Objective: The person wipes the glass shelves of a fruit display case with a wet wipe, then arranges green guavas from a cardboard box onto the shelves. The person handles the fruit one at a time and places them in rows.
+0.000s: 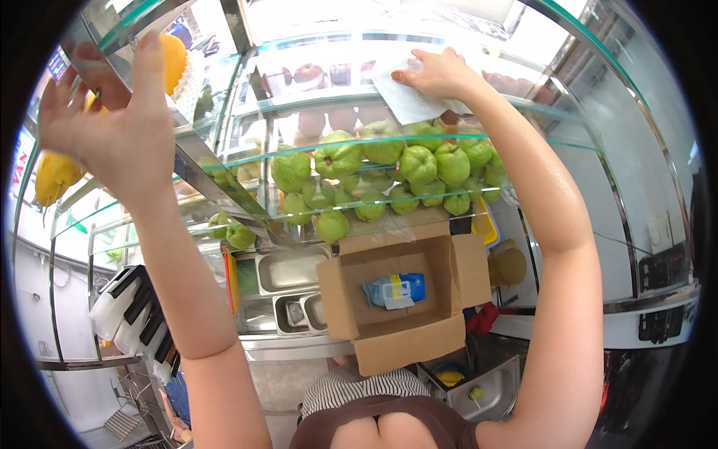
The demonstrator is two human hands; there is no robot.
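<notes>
My right hand [443,73] reaches to the upper glass shelf [314,100] with a thin white wipe [401,92] under its fingers. The wipe's near corner hangs over the shelf edge. At the left, my left hand [112,134] is raised with its fingers spread beside a shiny metal post [104,67]; whether it touches the post is hard to tell. Green guavas [336,154] fill the glass shelves below. On the counter an open cardboard box [387,334] contains a blue packet of wipes [412,286], its lid up and a wipe sticking out.
Yellow fruit [56,174] stands near the left hand, and another yellow fruit [174,62] in a foam net sits behind the post. Steel pans [291,269] are left of the box. White-and-black containers [129,308] stack at the left. A steel sink [488,398] is at lower right.
</notes>
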